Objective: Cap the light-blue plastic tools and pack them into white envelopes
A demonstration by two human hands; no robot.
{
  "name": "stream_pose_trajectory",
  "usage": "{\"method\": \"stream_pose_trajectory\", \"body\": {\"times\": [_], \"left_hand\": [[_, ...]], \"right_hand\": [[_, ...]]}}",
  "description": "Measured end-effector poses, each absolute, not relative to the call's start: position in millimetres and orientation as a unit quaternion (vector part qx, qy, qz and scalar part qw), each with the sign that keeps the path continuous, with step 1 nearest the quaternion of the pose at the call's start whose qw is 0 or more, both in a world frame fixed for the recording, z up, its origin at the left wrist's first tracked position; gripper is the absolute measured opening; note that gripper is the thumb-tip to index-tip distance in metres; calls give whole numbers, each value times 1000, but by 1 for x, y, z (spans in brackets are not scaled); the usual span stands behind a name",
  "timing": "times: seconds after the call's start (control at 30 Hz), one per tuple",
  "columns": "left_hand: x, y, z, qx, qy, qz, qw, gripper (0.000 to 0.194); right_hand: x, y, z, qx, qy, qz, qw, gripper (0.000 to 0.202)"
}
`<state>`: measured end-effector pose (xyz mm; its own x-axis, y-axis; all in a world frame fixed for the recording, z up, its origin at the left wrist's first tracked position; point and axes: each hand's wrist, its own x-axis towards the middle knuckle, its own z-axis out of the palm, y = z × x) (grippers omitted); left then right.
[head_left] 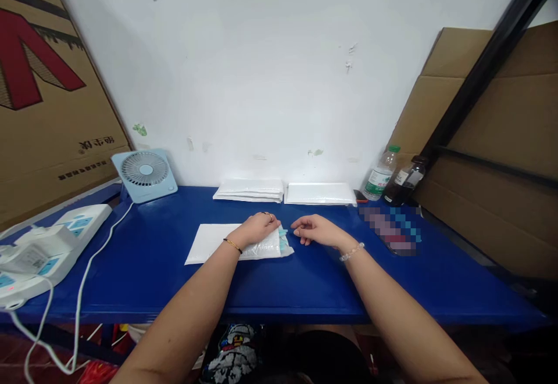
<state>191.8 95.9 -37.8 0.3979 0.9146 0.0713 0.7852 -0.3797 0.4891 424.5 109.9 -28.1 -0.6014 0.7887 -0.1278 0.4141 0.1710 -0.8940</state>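
Observation:
A white bubble mailer (204, 241) lies flat on the blue table in front of me, its opening towards the right. Light teal material (284, 239) shows at that opening; what it is I cannot make out. My left hand (259, 228) rests over the mailer's right part, fingers curled at the edge of the opening and gripping it. Just right of the opening, my right hand (318, 230) hovers with loosely bent fingers slightly apart, and nothing shows in it.
Two white stacks of mailers, a left stack (248, 189) and a right stack (320, 193), lie along the wall. A blue fan (146, 175) and a power strip (93, 221) with cables stand left. At right are a water bottle (379, 180), a dark bottle (405, 183) and a blurred-out object (392, 233).

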Motion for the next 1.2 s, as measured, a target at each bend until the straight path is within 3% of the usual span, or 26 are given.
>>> {"method": "stream_pose_trajectory", "body": {"times": [0.13,0.27,0.47,0.6,0.7,0.83,1.0,1.13,1.2], "left_hand": [[194,96,-29,776,543,245,205,35],[197,92,9,708,541,428,149,29],[199,83,85,585,426,673,153,18],[210,74,102,511,351,767,162,15],[226,70,94,505,345,772,175,14],[248,75,75,541,376,715,232,17],[265,88,58,567,392,646,328,21],[267,97,43,593,373,564,438,26],[266,100,31,608,377,506,481,29]], "right_hand": [[422,109,-26,-407,-715,517,235,40],[427,113,-21,-395,-691,512,324,52],[429,114,-17,-367,-668,513,394,57],[430,112,-16,-341,-680,504,409,55],[429,106,-16,-255,-721,494,413,47],[420,94,-14,-147,-738,464,467,80],[418,86,-14,-185,-759,309,542,88],[427,82,-4,-214,-803,190,522,97],[431,79,4,-209,-828,150,499,91]]}}
